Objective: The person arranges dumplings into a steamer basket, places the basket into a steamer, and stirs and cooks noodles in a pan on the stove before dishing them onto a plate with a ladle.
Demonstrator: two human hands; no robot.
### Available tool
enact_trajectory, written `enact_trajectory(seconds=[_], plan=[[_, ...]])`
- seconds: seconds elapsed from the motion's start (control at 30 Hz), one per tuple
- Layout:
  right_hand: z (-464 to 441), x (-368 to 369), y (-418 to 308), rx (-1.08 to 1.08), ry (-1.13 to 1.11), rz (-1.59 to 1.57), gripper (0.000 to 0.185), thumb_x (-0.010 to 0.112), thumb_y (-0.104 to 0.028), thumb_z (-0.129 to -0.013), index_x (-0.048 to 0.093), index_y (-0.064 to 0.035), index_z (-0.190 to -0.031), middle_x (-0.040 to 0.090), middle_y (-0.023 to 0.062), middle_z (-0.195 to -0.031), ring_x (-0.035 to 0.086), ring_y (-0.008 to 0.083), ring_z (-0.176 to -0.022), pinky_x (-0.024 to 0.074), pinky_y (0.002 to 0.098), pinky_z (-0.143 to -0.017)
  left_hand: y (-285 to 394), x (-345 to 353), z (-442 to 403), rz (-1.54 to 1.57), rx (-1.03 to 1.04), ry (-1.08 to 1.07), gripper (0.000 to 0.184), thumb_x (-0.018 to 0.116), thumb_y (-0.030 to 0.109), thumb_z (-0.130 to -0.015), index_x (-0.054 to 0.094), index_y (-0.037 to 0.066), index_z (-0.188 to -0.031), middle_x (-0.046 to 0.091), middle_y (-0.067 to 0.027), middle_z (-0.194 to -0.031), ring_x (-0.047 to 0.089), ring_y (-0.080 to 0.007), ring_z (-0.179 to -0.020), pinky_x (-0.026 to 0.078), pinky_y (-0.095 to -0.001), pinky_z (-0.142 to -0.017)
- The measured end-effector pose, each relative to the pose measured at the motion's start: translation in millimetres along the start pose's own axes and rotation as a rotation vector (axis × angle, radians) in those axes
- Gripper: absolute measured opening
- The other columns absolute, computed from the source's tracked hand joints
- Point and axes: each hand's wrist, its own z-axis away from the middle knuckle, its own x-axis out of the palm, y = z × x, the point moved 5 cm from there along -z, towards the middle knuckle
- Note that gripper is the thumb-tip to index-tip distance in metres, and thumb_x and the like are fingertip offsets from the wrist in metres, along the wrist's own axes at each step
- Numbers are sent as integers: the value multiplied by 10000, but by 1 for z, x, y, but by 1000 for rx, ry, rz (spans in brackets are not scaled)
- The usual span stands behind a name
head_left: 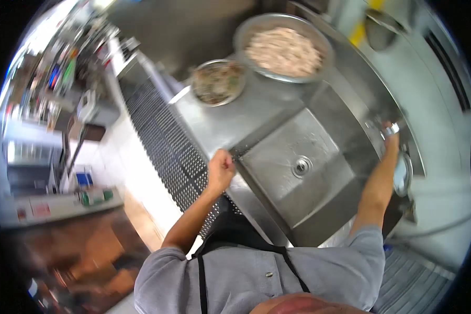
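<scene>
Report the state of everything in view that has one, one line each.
Left hand, curled into a fist
Right hand, at the tap, grip unclear
Tap, flow unclear
Large bowl, holding piled pale pieces
Small bowl, holding mixed contents
Sink, wet-looking

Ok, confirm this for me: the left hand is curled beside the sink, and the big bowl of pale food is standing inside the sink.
Not quite: the big bowl of pale food stands on the counter, outside the sink, as the head view shows. The left hand is indeed curled beside the sink.
</scene>
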Motion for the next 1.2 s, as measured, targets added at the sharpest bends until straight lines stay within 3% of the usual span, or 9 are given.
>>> enact_trajectory(seconds=[0.13, 0.27, 0.33, 0.43, 0.53, 0.63, 0.9, 1.07, 1.2], plan=[[85, 60, -34, -44, -37, -350, 165, 626, -203, -948, 572, -153, -800, 557, -26, -748, 528, 92, -677, 447, 250, -579, -102, -158, 62, -460, 42, 348, 230, 664, -70, -702, 587, 38, -889, 582, -127, -964, 579, -341, -999, 502, -388, -823], [196, 167, 39, 182, 39, 353, 107, 653, -210, -922, 659, -107, -893, 628, 23, -819, 598, 142, -765, 494, 295, -624, -285, -269, 176, -256, -756, 394, 235, 729, 12, -763, 636, 10, -979, 682, -189, -922, 694, -302, -810, 555, -376, -698], [249, 233, 68, -350, -112, 895, 186, 689, -210, -894, 705, -27, -927, 705, 130, -837, 667, 264, -791, 528, 398, -728, -346, -311, 213, -244, -869, 521, 329, 739, 119, -811, 646, -32, -1089, 704, -236, -963, 717, -324, -755, 564, -417, -672], [399, 403, 12, -689, -120, 1282, 166, 705, -111, -826, 684, -8, -954, 687, 193, -995, 631, 384, -948, 495, 468, -872, -423, -346, 211, -782, -813, 492, 389, 736, 191, -819, 651, -10, -1140, 700, -267, -996, 699, -391, -867, 545, -473, -771], [497, 545, -5, -996, -219, 1228, 100, 682, -65, -817, 659, -20, -903, 661, 169, -984, 596, 375, -970, 488, 451, -841, -525, -364, 162, -275, -938, 50, 423, 734, 264, -813, 665, 20, -1152, 699, -246, -1026, 665, -399, -995, 519, -470, -852], [582, 690, 15, -970, -608, 1025, 67, 664, -46, -806, 646, -37, -870, 631, 137, -911, 583, 346, -933, 484, 447, -820, -553, -354, 74, -351, -664, 101, 379, 712, 269, -823, 691, 6, -1095, 703, -229, -952, 680, -400, -908, 525, -462, -791], [616, 878, 356, -433, -1616, 1312, 264, 670, -218, -866, 649, -51, -1070, 663, 179, -977, 615, 384, -966, 514, 479, -861, -641, -286, -235, 75, -332, -129, 341, 593, 326, -947, 697, 3, -987, 680, -256, -911, 657, -434, -885, 513, -468, -777], [619, 974, 503, -392, -1597, 1308, 303, 663, -206, -880, 584, -65, -1136, 631, 159, -974, 609, 363, -971, 513, 464, -841, -730, -197, -425, 234, 147, -170, 417, 583, 319, -988, 624, 37, -1294, 680, -199, -1203, 685, -293, -956, 512, -383, -895], [598, 1000, 594, -451, -1495, 1247, 241, 560, -200, -927, 588, -63, -1123, 614, 186, -935, 619, 365, -918, 523, 455, -787, -739, -145, -493, 428, 480, -344, 488, 599, 384, -979, 627, -2, -1277, 709, -176, -1025, 671, -257, -900, 521, -353, -868]])
